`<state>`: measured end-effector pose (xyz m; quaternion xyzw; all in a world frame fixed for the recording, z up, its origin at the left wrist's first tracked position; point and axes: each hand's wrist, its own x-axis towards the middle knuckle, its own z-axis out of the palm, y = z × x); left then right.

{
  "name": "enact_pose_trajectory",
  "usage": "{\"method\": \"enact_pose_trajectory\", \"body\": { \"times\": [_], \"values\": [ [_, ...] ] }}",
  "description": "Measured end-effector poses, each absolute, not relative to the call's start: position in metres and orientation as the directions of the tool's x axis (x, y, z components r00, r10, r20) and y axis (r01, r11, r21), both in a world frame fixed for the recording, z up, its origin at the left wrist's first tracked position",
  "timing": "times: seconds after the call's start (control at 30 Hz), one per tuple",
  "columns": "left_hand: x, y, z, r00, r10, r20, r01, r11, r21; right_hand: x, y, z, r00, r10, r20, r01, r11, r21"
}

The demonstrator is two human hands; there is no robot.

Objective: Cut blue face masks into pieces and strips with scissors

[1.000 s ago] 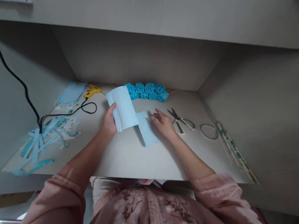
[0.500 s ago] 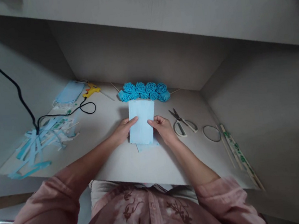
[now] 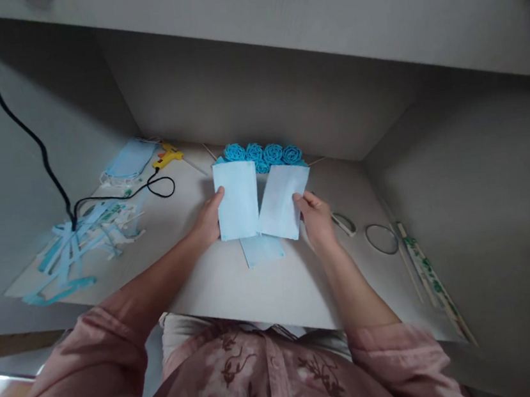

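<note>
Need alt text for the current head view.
The left hand holds a pale blue sheet and the right hand a second sheet, with a third sheet partly hidden beyond them on a pale desk. Blue rose-like flowers sit behind; a yellow glue gun lies left.

We are at a small craft spot, a pale desk (image 3: 300, 291) boxed in by plain panels (image 3: 242, 92); a yellow glue gun (image 3: 167, 155), scissors (image 3: 345, 224), blue rosettes (image 3: 273, 154) and loose strips (image 3: 66, 255) show us that. Whether home or workshop, we cannot tell.
</note>
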<state>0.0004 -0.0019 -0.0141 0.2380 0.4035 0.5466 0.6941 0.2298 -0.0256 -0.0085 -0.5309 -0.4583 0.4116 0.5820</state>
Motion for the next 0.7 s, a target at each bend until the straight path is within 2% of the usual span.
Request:
{"method": "enact_pose_trajectory", "body": {
  "times": [0.13, 0.3, 0.4, 0.5, 0.6, 0.7],
  "values": [
    [-0.011, 0.008, 0.000, -0.032, 0.933, -0.360, -0.664, 0.249, 0.705, 0.239, -0.022, 0.005, 0.270, 0.963, 0.024, -0.188, 0.078, -0.979],
    [-0.023, 0.015, 0.006, -0.102, 0.939, -0.329, -0.748, 0.146, 0.648, 0.229, -0.032, 0.014, 0.111, 0.993, -0.034, -0.171, -0.014, -0.985],
    [-0.027, 0.018, 0.005, -0.128, 0.942, -0.311, -0.746, 0.115, 0.656, 0.219, -0.036, 0.003, 0.027, 0.998, -0.061, -0.146, -0.057, -0.988],
    [-0.028, 0.020, 0.004, -0.146, 0.945, -0.293, -0.724, 0.100, 0.683, 0.212, -0.035, -0.014, -0.017, 0.998, -0.056, 0.056, -0.055, -0.997],
    [-0.025, 0.017, 0.003, -0.102, 0.948, -0.303, -0.717, 0.141, 0.683, 0.210, -0.035, -0.021, -0.004, 0.993, 0.117, 0.357, 0.111, -0.928],
    [-0.014, 0.009, -0.001, 0.047, 0.943, -0.329, -0.683, 0.270, 0.679, 0.210, -0.038, -0.014, 0.014, 0.966, 0.259, 0.425, 0.228, -0.876]
  ]
}}
